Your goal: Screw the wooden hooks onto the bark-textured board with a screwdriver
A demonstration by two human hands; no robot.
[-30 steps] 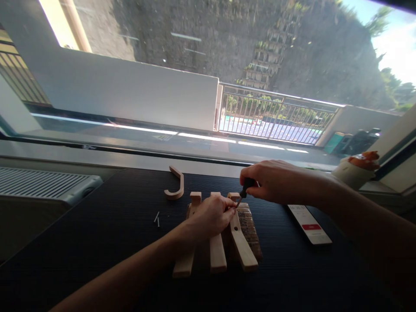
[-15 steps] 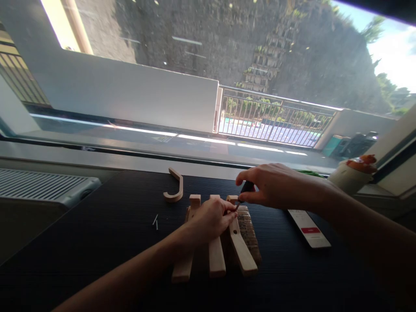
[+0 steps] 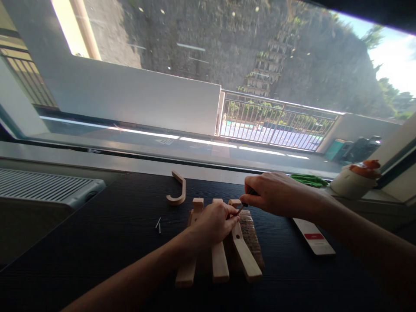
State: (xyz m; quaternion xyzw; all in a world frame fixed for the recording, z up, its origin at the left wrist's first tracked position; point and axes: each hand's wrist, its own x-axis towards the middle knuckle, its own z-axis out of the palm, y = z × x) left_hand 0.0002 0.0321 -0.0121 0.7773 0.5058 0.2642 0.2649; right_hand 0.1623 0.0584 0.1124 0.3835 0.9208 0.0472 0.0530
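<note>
My right hand (image 3: 268, 193) is wrapped round the dark handle of a screwdriver (image 3: 241, 208), whose shaft slants down to the left. At its tip, the fingertips of my left hand (image 3: 221, 221) are pinched together; what lies between them is hidden. Beneath is the right-hand wooden hook (image 3: 246, 255), a pale bent piece with a dark hole. A middle wooden piece (image 3: 220, 264) and a left wooden piece (image 3: 186, 273) lie alongside, partly covered by my left hand and forearm. All three rest across a rough brown wooden block (image 3: 254, 236).
A loose wooden hook (image 3: 182, 190) lies at the back of the black table (image 3: 107, 234). Two screws (image 3: 158, 225) are left of the block. A phone (image 3: 313, 236) lies under my right forearm. A green cloth (image 3: 308, 180) and a pale pot (image 3: 352, 182) stand near the window.
The view has shifted slightly, so everything sits a little lower and further right. My right hand has turned a little on the screwdriver handle; my left fingers stay pinched at its tip.
</note>
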